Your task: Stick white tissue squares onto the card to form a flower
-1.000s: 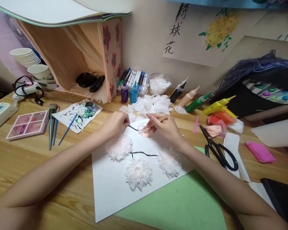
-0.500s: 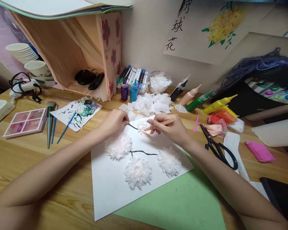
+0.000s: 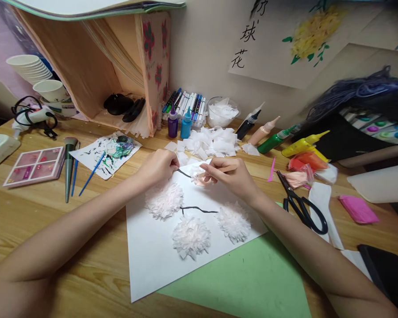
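A white sheet of paper (image 3: 152, 256) lies on the wooden desk with a painted black branch (image 3: 199, 209) and three fluffy white tissue flowers (image 3: 191, 236) stuck on it. My left hand (image 3: 159, 165) rests with curled fingers on the sheet's far edge, at the branch's upper end. My right hand (image 3: 234, 176) grips a thin wooden stick (image 3: 223, 168) and presses its tip into a small piece of tissue (image 3: 196, 173) on the paper. A heap of cut white tissue squares (image 3: 212, 142) lies just beyond both hands.
Black scissors (image 3: 301, 207) lie to the right, near paint bottles (image 3: 275, 140), a pink block (image 3: 358, 209) and a green sheet (image 3: 252, 282). To the left are brushes (image 3: 69, 168), a pink palette (image 3: 35, 161), a paint-smeared paper (image 3: 104, 154), stacked cups (image 3: 36, 77) and a wooden shelf (image 3: 96, 66). Markers (image 3: 185, 106) stand at the back.
My right hand with the stick has shifted slightly left and closer to the tissue piece. The camera view has drifted a little; my left hand stays put.
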`<state>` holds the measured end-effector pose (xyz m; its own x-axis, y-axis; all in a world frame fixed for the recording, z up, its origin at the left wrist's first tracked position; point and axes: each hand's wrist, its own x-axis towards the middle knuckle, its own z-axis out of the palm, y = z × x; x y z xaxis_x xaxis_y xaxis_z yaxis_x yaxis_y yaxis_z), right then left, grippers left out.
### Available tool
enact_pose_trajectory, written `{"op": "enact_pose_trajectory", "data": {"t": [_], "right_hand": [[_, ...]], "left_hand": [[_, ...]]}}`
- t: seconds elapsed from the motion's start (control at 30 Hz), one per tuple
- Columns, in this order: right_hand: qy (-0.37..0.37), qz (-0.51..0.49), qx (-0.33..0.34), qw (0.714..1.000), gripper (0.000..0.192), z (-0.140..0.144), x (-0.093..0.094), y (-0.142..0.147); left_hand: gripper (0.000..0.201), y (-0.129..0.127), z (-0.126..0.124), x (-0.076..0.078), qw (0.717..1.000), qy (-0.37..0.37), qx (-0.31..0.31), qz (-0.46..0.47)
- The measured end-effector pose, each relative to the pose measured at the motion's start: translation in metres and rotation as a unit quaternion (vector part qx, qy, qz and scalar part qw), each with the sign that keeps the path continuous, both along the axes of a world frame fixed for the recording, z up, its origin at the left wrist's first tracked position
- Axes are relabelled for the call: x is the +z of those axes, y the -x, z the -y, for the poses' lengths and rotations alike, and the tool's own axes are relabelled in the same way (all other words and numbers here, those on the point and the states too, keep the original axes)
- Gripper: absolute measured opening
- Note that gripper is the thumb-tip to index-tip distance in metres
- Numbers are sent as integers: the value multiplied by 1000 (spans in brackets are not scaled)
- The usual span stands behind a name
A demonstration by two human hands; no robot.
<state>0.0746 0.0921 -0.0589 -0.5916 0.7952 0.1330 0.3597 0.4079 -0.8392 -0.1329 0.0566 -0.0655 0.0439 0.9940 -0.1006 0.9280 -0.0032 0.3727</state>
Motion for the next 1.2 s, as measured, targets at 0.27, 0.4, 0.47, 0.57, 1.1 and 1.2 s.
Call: {"op": "enact_pose_trajectory", "data": {"t": [0.27, 0.4, 0.47, 0.57, 1.1, 1.2], "right_hand": [[56, 12, -69, 996, 52, -9, -3, 19], [-10, 49, -59, 997, 60, -13, 0, 29], [-26, 53, -30, 998, 57, -14, 1, 31], [-39, 64, 31, 997, 47, -16, 2, 28], [45, 37, 81, 995, 24, -13, 8, -12], [-40, 30, 37, 998, 27, -9, 0, -11]], "left_hand": [[16, 0, 0, -1, 1000, -8, 1, 10], [16, 1, -1, -1, 1000, -3, -1, 8], [16, 1, -1, -1, 1000, -3, -4, 9], [17, 2, 0, 0, 1000, -3, -3, 7], [18, 2, 0, -1, 1000, -1, -11, 4], [18, 2, 0, -1, 1000, -5, -10, 5]]}}
